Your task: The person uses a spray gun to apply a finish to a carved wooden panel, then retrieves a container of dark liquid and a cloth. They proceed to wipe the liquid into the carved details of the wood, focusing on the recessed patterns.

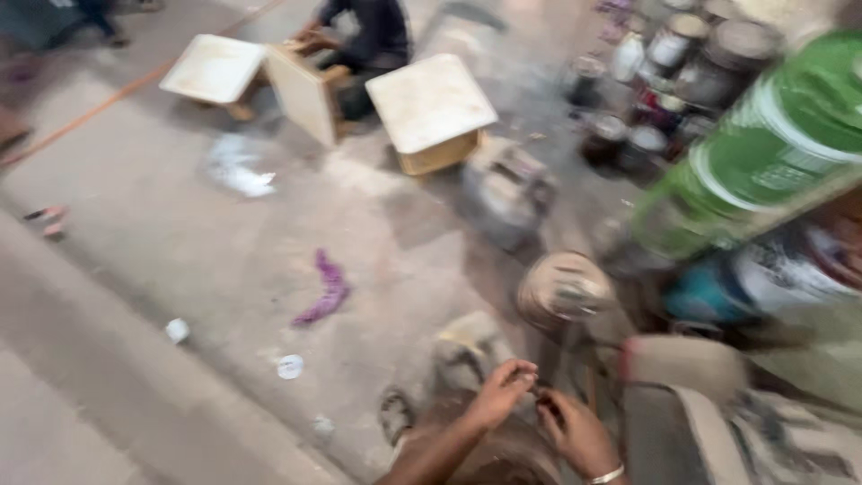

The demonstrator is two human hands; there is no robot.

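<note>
The view is blurred by motion. At the bottom middle my left hand point(501, 392) and my right hand point(575, 433) meet, fingers pinched together around something small and dark between them; what it is I cannot tell. A bracelet point(608, 474) shows on my right wrist. Just beyond the hands stands a round paint-stained tin point(564, 292). A big green can point(772, 153) lies tilted at the right.
Another person point(364, 45) crouches at the top by three pale wooden stools point(431, 108). Several paint cans point(664, 81) crowd the top right. A purple rag point(328, 289), a white lid point(289, 365) and scraps lie on the concrete floor. A grey machine point(507, 193) sits mid-frame.
</note>
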